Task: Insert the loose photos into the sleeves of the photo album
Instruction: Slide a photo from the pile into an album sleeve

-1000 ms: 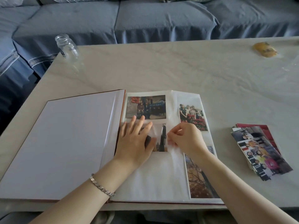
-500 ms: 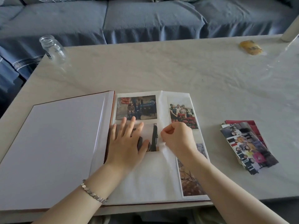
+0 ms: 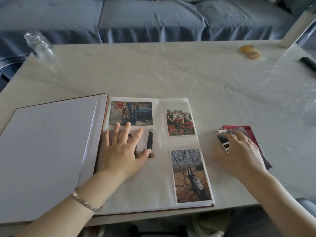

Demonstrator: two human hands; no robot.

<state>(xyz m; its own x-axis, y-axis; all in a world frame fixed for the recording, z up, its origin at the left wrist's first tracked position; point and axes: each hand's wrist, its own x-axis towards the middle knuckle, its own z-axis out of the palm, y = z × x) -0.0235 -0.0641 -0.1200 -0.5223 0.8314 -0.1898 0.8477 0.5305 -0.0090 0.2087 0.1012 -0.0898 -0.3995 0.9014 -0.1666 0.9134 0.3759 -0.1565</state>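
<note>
The photo album point(image 3: 51, 151) lies open at the table's near edge, its left page blank. The right page holds a group photo point(image 3: 130, 113) at top left, a flower photo point(image 3: 180, 121) at top right and a tree photo point(image 3: 190, 176) at bottom right. My left hand point(image 3: 124, 151) lies flat, fingers spread, on a fourth photo point(image 3: 148, 144) in the page's middle left sleeve. My right hand point(image 3: 239, 154) rests with spread fingers on the stack of loose photos point(image 3: 242, 132) to the right of the album; I see no photo lifted from it.
A glass jar point(image 3: 39, 45) stands at the far left corner of the table point(image 3: 171, 74). A yellow packet point(image 3: 250, 52) and a black object point(image 3: 308, 63) lie at the far right, with clear plastic film point(image 3: 294, 86) there. A blue sofa point(image 3: 153, 19) runs behind the table.
My right hand has left the album page and moved right onto the stack of loose photos. My left hand stays pressed on the sleeved photo. The camera view has shifted right.
</note>
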